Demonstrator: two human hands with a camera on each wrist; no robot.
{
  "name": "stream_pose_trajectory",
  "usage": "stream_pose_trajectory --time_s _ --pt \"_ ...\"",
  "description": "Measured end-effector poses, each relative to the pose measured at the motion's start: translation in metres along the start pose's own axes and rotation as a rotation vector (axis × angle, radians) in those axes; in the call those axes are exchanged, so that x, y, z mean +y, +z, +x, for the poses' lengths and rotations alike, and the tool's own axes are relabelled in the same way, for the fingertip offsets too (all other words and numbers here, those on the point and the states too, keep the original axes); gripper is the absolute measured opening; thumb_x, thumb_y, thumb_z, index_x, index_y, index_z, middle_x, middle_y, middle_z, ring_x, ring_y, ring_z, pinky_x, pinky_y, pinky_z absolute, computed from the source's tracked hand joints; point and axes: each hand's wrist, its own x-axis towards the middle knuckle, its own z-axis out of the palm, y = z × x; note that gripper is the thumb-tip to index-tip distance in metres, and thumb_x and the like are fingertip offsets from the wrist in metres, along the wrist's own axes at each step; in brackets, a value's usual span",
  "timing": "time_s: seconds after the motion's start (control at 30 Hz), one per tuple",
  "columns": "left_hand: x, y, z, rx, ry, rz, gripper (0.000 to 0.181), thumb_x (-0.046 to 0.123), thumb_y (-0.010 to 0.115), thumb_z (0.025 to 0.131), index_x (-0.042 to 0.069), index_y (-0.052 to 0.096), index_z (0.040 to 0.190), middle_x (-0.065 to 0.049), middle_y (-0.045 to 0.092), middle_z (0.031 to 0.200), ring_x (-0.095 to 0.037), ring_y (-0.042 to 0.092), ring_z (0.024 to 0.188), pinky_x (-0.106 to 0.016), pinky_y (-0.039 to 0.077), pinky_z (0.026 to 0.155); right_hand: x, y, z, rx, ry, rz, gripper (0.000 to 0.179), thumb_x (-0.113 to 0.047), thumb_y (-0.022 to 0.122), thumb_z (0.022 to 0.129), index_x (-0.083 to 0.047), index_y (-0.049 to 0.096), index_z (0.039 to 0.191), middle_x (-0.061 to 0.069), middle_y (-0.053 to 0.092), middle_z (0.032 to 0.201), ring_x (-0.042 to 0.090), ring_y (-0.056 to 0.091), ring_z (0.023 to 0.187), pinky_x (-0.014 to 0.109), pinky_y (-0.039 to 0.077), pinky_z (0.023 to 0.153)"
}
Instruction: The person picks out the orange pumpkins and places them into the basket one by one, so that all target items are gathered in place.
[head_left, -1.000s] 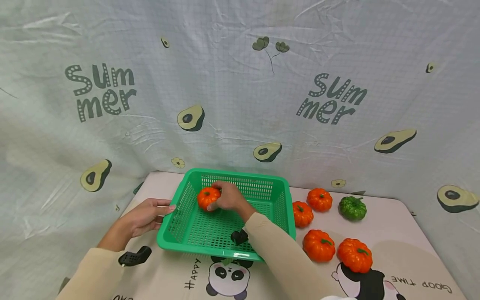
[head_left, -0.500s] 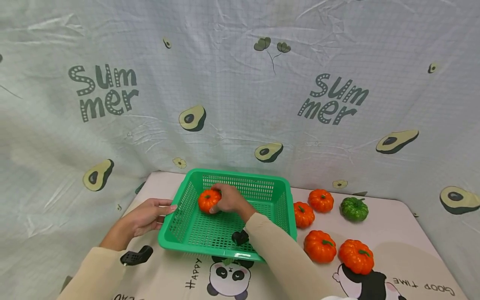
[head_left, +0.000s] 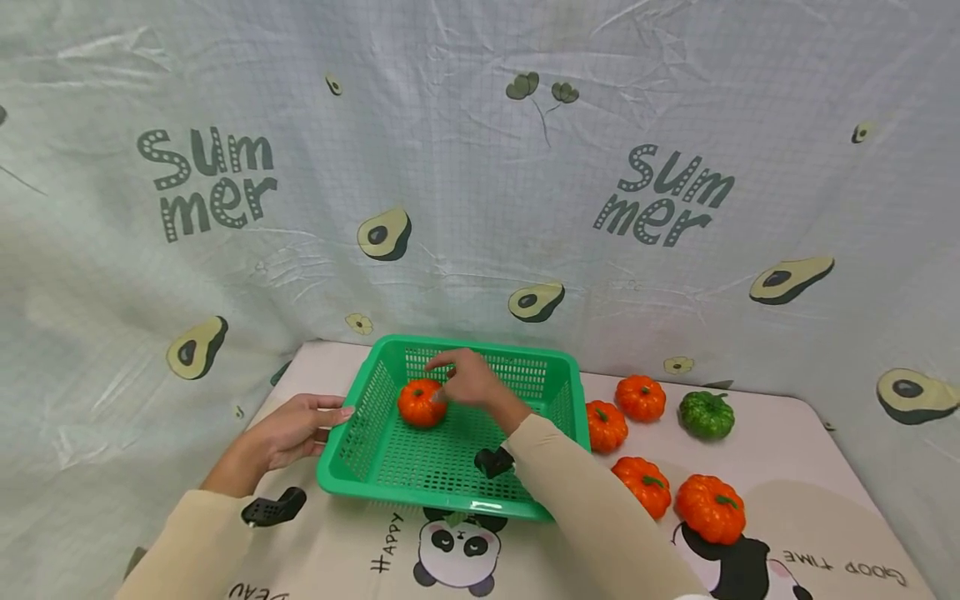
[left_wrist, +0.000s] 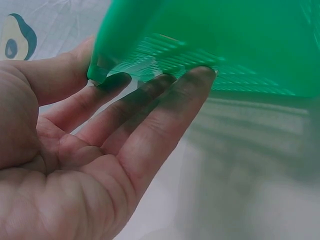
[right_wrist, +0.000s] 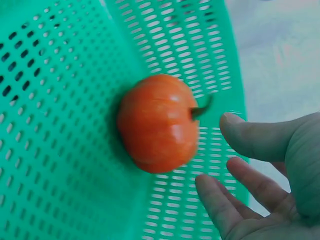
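Note:
A green plastic basket [head_left: 450,505] with slotted walls stands on the table, and one small orange pumpkin [head_left: 420,405] rests inside it, toward the left. My left hand [head_left: 295,430] holds the basket's left rim; in the left wrist view the thumb lies at the rim [left_wrist: 112,45] and the fingers reach under against the slotted wall. Above the basket, my right hand [head_left: 474,382] is just beside the pumpkin. In the right wrist view a gap shows between the spread fingers [right_wrist: 216,202] and the pumpkin with its green stem [right_wrist: 204,107].
To the basket's right sit several orange pumpkins, among them one near its wall [head_left: 606,427], one farther back [head_left: 641,398] and one in front [head_left: 710,509]. A green pumpkin [head_left: 707,415] is at the back right. A printed cloth [head_left: 465,167] hangs behind the table.
My right hand has let go of the pumpkin inside the basket and lifted slightly up and to the right. The left hand stays on the rim.

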Motion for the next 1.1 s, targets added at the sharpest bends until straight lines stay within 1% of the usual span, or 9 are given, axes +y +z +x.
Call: stream_pose_trajectory --time_s 0.03,0.17,0.27,0.37,0.53,0.7,0.87,0.93,1.1 --pt "0.0 0.0 0.0 0.005 -0.002 0.001 0.06 0.022 0.06 0.107 -0.012 0.04 0.153 -0.003 0.077 0.109 -0.018 0.077 0.097 -0.039 0.065 0.085 -0.002 -0.004 -0.002 0.004 -0.004 0.012 0.047 0.004 0.076 0.086 -0.007 0.072 0.131 0.015 0.061 0.148 0.042 0.06 0.132 0.048 0.06 0.095" --pt "0.001 -0.002 0.0 0.017 -0.008 0.006 0.061 0.023 0.061 0.107 -0.012 0.04 0.153 -0.002 0.077 0.109 -0.018 0.076 0.097 -0.038 0.065 0.086 -0.006 -0.018 -0.011 0.014 -0.002 0.052 0.038 0.002 0.076 0.089 -0.007 0.075 0.126 0.013 0.068 0.139 0.038 0.064 0.129 0.043 0.061 0.092" --pt "0.0 -0.002 0.0 0.01 -0.007 0.006 0.061 0.022 0.06 0.107 -0.013 0.039 0.153 -0.002 0.077 0.109 -0.018 0.076 0.097 -0.038 0.065 0.086 -0.01 -0.027 -0.019 0.014 -0.002 0.094 0.035 0.003 0.074 0.09 -0.007 0.076 0.124 0.014 0.07 0.135 0.036 0.066 0.127 0.042 0.06 0.094" --pt "-0.001 -0.001 0.0 0.017 -0.014 -0.003 0.061 0.022 0.061 0.107 -0.012 0.04 0.153 -0.002 0.077 0.108 -0.018 0.076 0.096 -0.038 0.065 0.085 -0.013 -0.036 -0.029 0.005 -0.007 0.14 0.034 0.004 0.074 0.09 -0.006 0.076 0.123 0.015 0.071 0.132 0.035 0.067 0.125 0.041 0.06 0.095" --pt "-0.002 -0.001 0.0 0.027 -0.018 0.005 0.061 0.022 0.06 0.108 -0.012 0.039 0.153 -0.002 0.077 0.109 -0.017 0.076 0.096 -0.038 0.065 0.085 -0.016 -0.049 -0.041 -0.005 -0.025 0.137 0.034 0.001 0.075 0.091 -0.003 0.074 0.125 0.017 0.073 0.128 0.032 0.068 0.121 0.039 0.059 0.098" --pt "-0.001 -0.001 -0.001 0.024 -0.019 0.006 0.062 0.022 0.06 0.107 -0.012 0.039 0.154 -0.001 0.076 0.109 -0.018 0.076 0.096 -0.038 0.064 0.086 -0.015 -0.064 -0.054 -0.001 -0.046 0.131 0.034 0.0 0.075 0.092 -0.001 0.072 0.126 0.018 0.072 0.128 0.031 0.067 0.119 0.04 0.058 0.099" --pt "0.001 -0.002 -0.002 0.021 -0.01 0.009 0.062 0.022 0.06 0.108 -0.012 0.038 0.154 -0.001 0.076 0.108 -0.017 0.075 0.096 -0.038 0.064 0.086 -0.011 -0.074 -0.065 0.016 -0.081 0.155 0.032 0.003 0.075 0.091 0.004 0.073 0.123 0.022 0.073 0.123 0.032 0.07 0.113 0.039 0.059 0.095" --pt "0.001 -0.001 -0.002 0.025 -0.009 0.014 0.061 0.022 0.06 0.108 -0.013 0.038 0.153 0.0 0.076 0.107 -0.017 0.075 0.096 -0.038 0.064 0.085 -0.007 -0.076 -0.068 0.024 -0.086 0.163 0.031 0.004 0.075 0.09 0.004 0.073 0.122 0.022 0.073 0.121 0.03 0.071 0.109 0.038 0.06 0.093" --pt "0.001 0.003 -0.002 0.03 -0.013 0.016 0.062 0.023 0.061 0.107 -0.013 0.039 0.153 0.0 0.076 0.107 -0.016 0.075 0.095 -0.037 0.064 0.085 0.004 -0.083 -0.078 0.044 -0.062 0.194 0.028 0.006 0.075 0.089 0.004 0.074 0.117 0.021 0.075 0.115 0.022 0.072 0.102 0.036 0.061 0.089"
